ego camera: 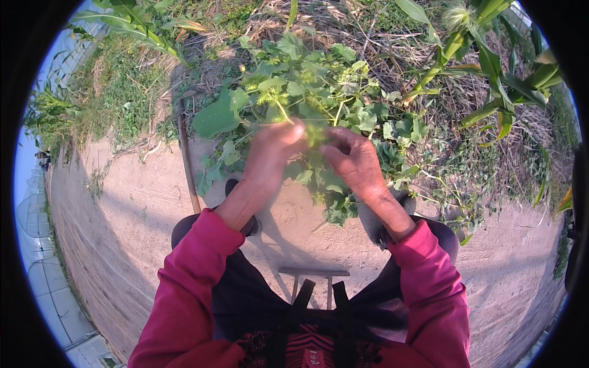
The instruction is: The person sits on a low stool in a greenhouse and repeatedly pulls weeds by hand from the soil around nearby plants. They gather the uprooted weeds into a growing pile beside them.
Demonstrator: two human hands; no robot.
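A leafy green vine with lobed leaves and spiky, yellow-green fruits spreads before me. My left hand, blurred, is at the near side of the foliage with its thumb by a pale stem; its grip cannot be made out. To its right, my right hand has its fingers bent at the vine, thumb and forefinger near a blurred spiky fruit between the hands. Whether it holds that fruit or a stem is unclear. More leaves hang below the hands, over the bare soil.
A wooden pole lies left of the vine. Corn plants stand at the upper right, with dry stalks on the ground behind the vine. My shoes rest on sandy soil. Part of a wooden stool shows between my legs.
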